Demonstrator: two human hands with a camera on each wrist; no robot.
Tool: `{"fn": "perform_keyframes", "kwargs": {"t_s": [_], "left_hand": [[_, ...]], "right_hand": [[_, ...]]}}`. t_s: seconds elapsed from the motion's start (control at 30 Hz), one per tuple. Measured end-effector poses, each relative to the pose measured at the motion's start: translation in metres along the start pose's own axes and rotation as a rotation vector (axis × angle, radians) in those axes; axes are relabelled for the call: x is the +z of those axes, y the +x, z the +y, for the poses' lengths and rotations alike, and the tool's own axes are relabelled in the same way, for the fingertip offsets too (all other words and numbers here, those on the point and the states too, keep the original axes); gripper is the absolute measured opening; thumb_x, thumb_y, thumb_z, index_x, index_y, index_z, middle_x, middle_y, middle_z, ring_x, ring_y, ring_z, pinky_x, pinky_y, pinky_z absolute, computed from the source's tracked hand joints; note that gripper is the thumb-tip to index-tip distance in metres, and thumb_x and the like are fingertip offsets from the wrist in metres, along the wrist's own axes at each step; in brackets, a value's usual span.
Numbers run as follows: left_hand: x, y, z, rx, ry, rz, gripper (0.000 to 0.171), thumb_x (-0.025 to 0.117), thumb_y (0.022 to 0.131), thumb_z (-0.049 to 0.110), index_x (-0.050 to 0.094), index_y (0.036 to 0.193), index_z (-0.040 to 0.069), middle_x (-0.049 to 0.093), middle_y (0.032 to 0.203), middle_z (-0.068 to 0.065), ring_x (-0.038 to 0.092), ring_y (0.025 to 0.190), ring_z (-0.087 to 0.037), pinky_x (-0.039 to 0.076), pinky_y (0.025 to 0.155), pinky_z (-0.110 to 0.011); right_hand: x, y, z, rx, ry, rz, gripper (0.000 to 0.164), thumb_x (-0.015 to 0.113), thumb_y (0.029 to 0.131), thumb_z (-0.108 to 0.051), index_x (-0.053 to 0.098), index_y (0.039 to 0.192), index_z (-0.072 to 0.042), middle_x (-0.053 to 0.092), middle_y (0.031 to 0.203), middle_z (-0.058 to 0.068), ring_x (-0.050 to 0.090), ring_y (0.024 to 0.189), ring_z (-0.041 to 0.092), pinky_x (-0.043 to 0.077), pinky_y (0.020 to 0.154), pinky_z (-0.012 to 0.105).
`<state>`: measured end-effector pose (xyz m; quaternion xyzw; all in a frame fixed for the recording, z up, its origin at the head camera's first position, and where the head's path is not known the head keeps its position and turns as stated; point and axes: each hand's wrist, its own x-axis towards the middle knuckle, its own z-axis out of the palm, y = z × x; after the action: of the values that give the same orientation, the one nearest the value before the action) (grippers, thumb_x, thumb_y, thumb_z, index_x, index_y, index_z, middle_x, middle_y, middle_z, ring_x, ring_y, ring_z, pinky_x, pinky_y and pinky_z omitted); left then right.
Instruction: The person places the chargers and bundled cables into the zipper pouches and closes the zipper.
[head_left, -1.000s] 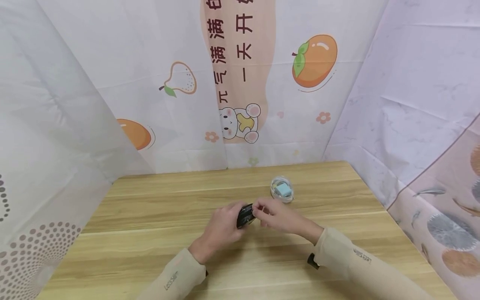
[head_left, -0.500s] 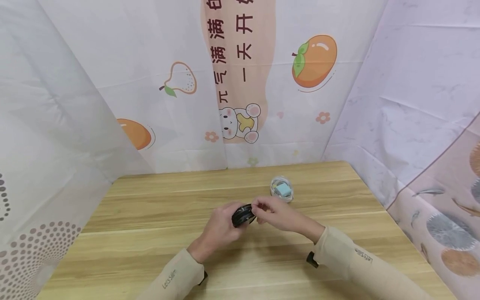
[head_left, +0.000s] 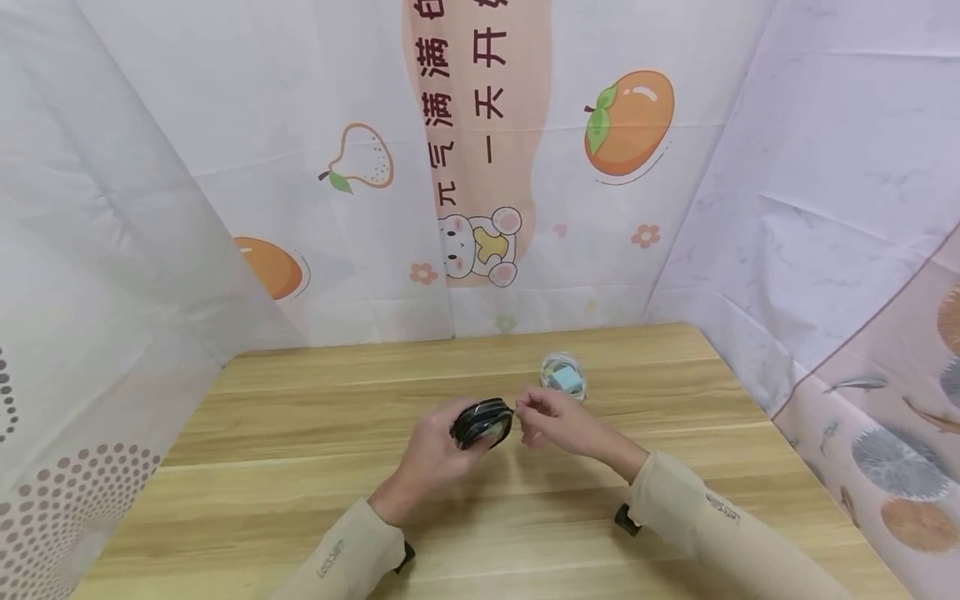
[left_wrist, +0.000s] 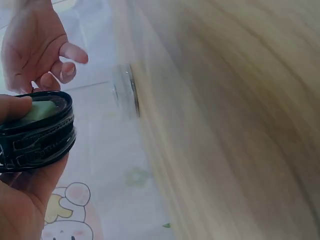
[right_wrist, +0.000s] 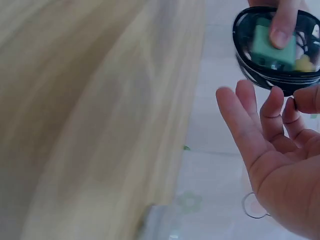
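My left hand grips a small round pouch above the table. It has black trim and a clear face. Through that face, in the right wrist view, show a green block and a small yellow piece; my left thumb presses on the face over the block. At the pouch's right end, my right hand pinches a tiny dark tab, apparently a zipper pull, between thumb and finger. The tab is mostly hidden by the fingertips.
Behind my right hand, a second round clear pouch with whitish trim and a pale blue block lies on the wooden table. Printed cloth hangs at the table's back and sides.
Over the last second, the pouch has turned so more of its clear face shows, and it has shifted slightly left. My right hand has drawn slightly to the right, away from the pouch body.
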<state>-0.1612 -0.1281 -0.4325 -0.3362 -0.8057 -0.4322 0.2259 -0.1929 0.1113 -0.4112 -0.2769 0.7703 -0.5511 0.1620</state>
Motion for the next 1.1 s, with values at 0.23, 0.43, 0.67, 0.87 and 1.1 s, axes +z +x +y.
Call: {"fn": "perform_keyframes", "kwargs": {"t_s": [0.23, 0.43, 0.67, 0.87, 1.1], "left_hand": [[0.000, 0.000, -0.001, -0.032, -0.079, 0.008, 0.049, 0.087, 0.078, 0.001, 0.064, 0.120, 0.005, 0.071, 0.112, -0.007, 0.069, 0.104, -0.020, 0.057, 0.088, -0.035], [0.003, 0.000, -0.002, -0.047, -0.125, 0.011, 0.057, 0.085, 0.080, 0.001, 0.057, 0.129, 0.006, 0.069, 0.119, -0.007, 0.067, 0.108, -0.023, 0.057, 0.090, -0.039], [0.003, 0.006, 0.004, -0.204, -0.062, -0.033, 0.074, 0.088, 0.078, 0.008, 0.050, 0.141, 0.012, 0.068, 0.110, -0.005, 0.067, 0.102, -0.018, 0.055, 0.090, -0.041], [0.003, 0.016, 0.011, -0.243, 0.191, -0.167, 0.067, 0.088, 0.075, 0.012, 0.058, 0.134, 0.014, 0.070, 0.095, -0.003, 0.068, 0.084, -0.016, 0.057, 0.077, -0.035], [0.007, 0.017, 0.015, -0.179, 0.312, -0.259, 0.041, 0.085, 0.073, 0.015, 0.070, 0.112, 0.011, 0.073, 0.096, 0.000, 0.067, 0.082, -0.013, 0.056, 0.072, -0.030]], "right_hand": [[0.001, 0.001, 0.005, 0.010, 0.096, -0.044, 0.026, 0.047, 0.110, -0.019, 0.056, 0.107, 0.006, 0.059, 0.093, 0.021, 0.066, 0.089, 0.050, 0.057, 0.078, 0.059], [0.005, 0.001, 0.009, 0.036, 0.197, -0.064, 0.029, 0.044, 0.110, -0.019, 0.054, 0.113, 0.008, 0.061, 0.100, 0.022, 0.065, 0.097, 0.052, 0.053, 0.085, 0.064], [0.003, 0.001, 0.003, 0.007, 0.195, -0.029, 0.029, 0.045, 0.110, -0.020, 0.056, 0.111, 0.006, 0.062, 0.098, 0.024, 0.064, 0.095, 0.046, 0.056, 0.078, 0.061], [0.003, -0.001, -0.004, -0.020, -0.020, -0.045, 0.025, 0.048, 0.109, -0.023, 0.061, 0.106, -0.002, 0.060, 0.097, 0.018, 0.060, 0.088, 0.027, 0.058, 0.073, 0.054], [0.009, -0.003, -0.009, -0.081, -0.147, -0.056, 0.022, 0.050, 0.109, -0.024, 0.065, 0.108, -0.007, 0.066, 0.101, 0.018, 0.061, 0.084, 0.019, 0.058, 0.069, 0.053]]}}
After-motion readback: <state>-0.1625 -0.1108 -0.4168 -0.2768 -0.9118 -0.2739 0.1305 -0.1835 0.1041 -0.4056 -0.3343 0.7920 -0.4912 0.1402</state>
